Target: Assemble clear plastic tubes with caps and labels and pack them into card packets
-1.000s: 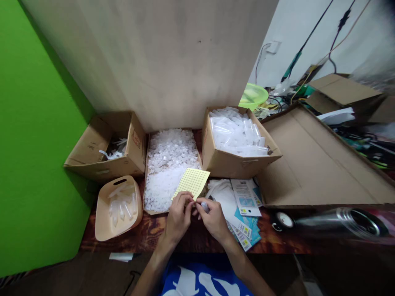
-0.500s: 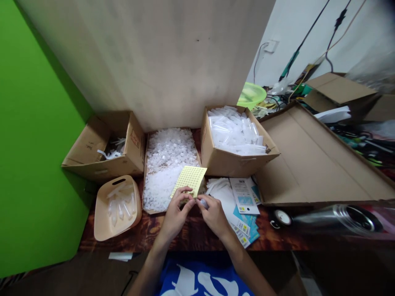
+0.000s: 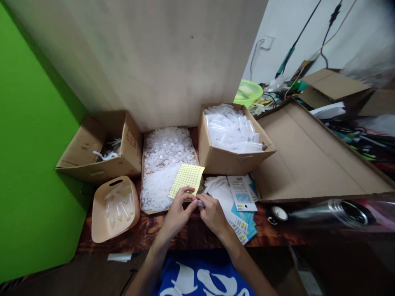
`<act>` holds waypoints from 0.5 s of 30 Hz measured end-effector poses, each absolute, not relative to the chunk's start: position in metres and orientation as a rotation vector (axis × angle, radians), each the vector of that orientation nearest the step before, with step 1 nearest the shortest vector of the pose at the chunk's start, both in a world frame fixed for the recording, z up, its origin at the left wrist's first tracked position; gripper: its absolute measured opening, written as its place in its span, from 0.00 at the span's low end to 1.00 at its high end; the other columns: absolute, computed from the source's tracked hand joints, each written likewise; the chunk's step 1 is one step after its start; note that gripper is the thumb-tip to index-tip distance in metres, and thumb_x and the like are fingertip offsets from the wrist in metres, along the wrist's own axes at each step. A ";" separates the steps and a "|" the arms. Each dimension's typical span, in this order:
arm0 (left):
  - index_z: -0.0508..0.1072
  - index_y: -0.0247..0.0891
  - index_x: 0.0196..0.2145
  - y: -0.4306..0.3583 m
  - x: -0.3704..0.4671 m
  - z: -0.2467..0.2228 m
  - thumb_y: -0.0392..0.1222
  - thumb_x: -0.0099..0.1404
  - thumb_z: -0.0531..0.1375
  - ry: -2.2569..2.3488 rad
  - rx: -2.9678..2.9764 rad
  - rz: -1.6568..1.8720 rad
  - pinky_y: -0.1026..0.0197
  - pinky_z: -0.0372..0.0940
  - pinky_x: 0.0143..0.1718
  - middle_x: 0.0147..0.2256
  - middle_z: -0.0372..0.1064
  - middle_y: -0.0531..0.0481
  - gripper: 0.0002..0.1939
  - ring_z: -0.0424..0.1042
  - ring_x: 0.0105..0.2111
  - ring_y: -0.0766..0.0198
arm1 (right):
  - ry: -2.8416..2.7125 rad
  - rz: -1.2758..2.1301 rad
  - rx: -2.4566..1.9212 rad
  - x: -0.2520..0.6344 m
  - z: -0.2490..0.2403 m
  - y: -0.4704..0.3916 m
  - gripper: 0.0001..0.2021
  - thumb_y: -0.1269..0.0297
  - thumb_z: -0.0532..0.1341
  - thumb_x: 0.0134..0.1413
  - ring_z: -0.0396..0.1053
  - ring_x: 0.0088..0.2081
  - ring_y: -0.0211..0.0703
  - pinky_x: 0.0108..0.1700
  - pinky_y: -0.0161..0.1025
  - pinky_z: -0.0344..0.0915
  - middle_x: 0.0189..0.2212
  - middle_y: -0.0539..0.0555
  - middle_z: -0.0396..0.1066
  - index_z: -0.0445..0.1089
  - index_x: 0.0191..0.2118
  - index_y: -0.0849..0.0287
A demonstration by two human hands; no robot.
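Observation:
A yellow sheet of small stickers (image 3: 187, 178) slants up from my left hand (image 3: 180, 209), whose fingers are closed on its lower edge. My right hand (image 3: 212, 213) is closed around a small translucent plastic tube (image 3: 200, 203), mostly covered by the fingers. Both hands meet in front of my body, the left thumb tip touching or very near the tube. Behind the sheet lies a shallow cardboard tray (image 3: 142, 185) full of small clear and white plastic pieces. Beside my right hand, white and blue printed cards (image 3: 242, 195) are fanned on the table.
At left, a cream basket (image 3: 98, 222) holds several clear pointed tubes; behind it stands an open cardboard box (image 3: 83, 154). A box (image 3: 225, 162) heaped with clear tubes is at the back right. A large cardboard piece (image 3: 296, 160), a round gauge (image 3: 280, 213) and a steel flask (image 3: 321, 213) lie further right.
The left thumb and the tube have come closer together, and the right fingers have curled further around the tube. The whole view has shifted slightly.

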State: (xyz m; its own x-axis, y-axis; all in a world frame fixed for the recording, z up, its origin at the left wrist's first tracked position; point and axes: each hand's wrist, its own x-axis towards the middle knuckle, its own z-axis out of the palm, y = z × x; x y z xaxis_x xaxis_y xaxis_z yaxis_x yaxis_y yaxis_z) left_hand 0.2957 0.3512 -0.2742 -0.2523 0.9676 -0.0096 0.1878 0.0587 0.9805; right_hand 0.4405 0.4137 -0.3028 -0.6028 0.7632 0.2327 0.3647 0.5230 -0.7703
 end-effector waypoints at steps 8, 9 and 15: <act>0.75 0.40 0.33 0.351 0.294 -0.276 0.41 0.66 0.62 1.567 1.207 1.245 0.50 0.56 0.63 0.52 0.68 0.43 0.04 0.65 0.58 0.54 | -2.219 0.913 -0.915 0.440 -0.305 0.414 0.10 0.76 0.55 0.61 0.72 0.33 0.47 0.36 0.38 0.64 0.32 0.55 0.74 0.73 0.38 0.58; 0.75 0.40 0.33 0.351 0.294 -0.277 0.41 0.65 0.62 1.571 1.213 1.244 0.50 0.56 0.63 0.52 0.68 0.44 0.04 0.65 0.58 0.54 | -2.221 0.911 -0.914 0.441 -0.305 0.414 0.11 0.76 0.55 0.61 0.72 0.33 0.47 0.36 0.38 0.64 0.32 0.56 0.74 0.74 0.38 0.58; 0.73 0.41 0.37 0.352 0.295 -0.280 0.41 0.62 0.65 1.617 1.186 1.298 0.50 0.56 0.63 0.52 0.68 0.45 0.06 0.66 0.58 0.54 | -2.226 0.911 -0.890 0.442 -0.306 0.414 0.13 0.78 0.55 0.58 0.73 0.34 0.47 0.37 0.38 0.66 0.33 0.56 0.75 0.75 0.40 0.58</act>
